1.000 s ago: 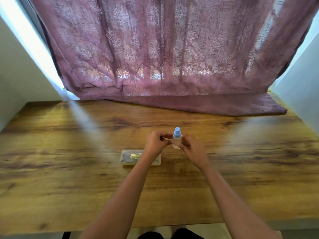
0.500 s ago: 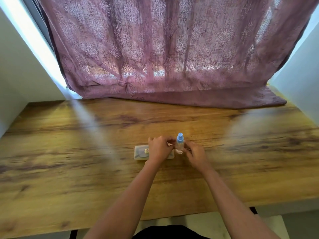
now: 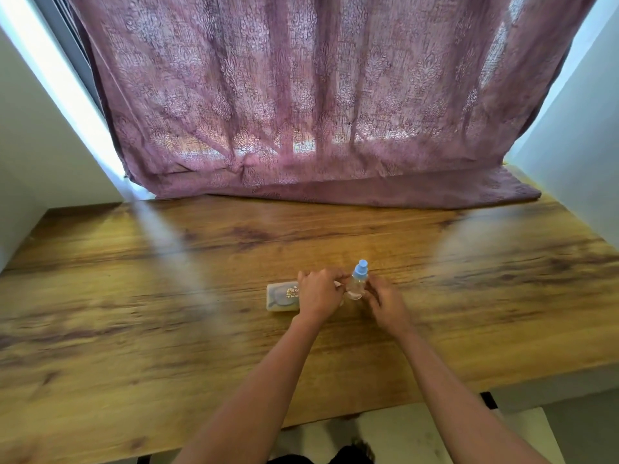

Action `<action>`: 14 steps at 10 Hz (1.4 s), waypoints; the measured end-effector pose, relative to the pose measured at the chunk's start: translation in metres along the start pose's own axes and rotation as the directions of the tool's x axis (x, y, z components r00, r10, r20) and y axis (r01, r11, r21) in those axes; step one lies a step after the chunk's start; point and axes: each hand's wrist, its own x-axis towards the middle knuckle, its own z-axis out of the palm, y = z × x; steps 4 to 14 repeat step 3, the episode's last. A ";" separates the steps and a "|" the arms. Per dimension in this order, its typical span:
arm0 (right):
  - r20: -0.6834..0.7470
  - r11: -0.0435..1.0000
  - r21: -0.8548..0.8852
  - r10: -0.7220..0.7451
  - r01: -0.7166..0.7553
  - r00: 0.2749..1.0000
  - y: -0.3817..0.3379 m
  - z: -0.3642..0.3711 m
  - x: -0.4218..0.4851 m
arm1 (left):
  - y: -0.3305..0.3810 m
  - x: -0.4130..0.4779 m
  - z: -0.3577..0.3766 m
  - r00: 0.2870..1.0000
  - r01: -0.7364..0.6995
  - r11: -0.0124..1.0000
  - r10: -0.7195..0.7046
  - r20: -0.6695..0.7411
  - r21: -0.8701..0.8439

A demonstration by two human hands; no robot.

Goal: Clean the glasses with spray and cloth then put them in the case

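**Barely begun: glasses not yet out of the case**

Starting at the left, the case (image 3: 283,301) lies flat near the middle of the counter (image 3: 134,323), about halfway between the near and far edges. It is translucent, and a dark outline that looks like the glasses (image 3: 278,295) shows through it. So you have not yet taken out the thing you are meant to clean. The case looks closed, though your hand covers its right end.

Your left hand (image 3: 318,294) lies over that right end with its fingers curled. The fingertips pinch a small pale piece (image 3: 339,284) just beside the bottle. It is too small and blurred to tell whether it is the cloth, a cap or a label.

Next comes the spray bottle (image 3: 357,285), clear with a blue top and leaning slightly. I cannot tell whether its base rests on the counter or is lifted off it.

Your right hand (image 3: 385,304) curls its fingers round the bottle's right side and holds it.

By my reading, nothing has been cleaned. You are only readying the spray. You have yet to open the case, take the glasses out, spray the lenses and wipe them with the cloth. Then the glasses go back in and the case is closed.
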 end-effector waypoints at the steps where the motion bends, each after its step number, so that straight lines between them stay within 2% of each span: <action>1: -0.012 0.999 -0.019 0.033 -0.033 0.999 0.000 0.004 -0.001 | -0.003 -0.003 -0.001 0.999 0.003 1.000 -0.004 -0.034 -0.020; 2: -0.078 0.995 -0.011 0.097 -0.098 0.992 -0.007 0.006 -0.006 | -0.009 -0.006 -0.008 0.997 0.035 0.999 -0.037 -0.060 -0.034; 3: -0.216 0.977 0.089 0.211 -0.196 0.953 -0.014 0.007 -0.003 | -0.016 -0.006 -0.014 0.995 0.046 0.998 -0.050 -0.082 -0.049; 14: -0.216 0.977 0.089 0.211 -0.196 0.953 -0.014 0.007 -0.003 | -0.016 -0.006 -0.014 0.995 0.046 0.998 -0.050 -0.082 -0.049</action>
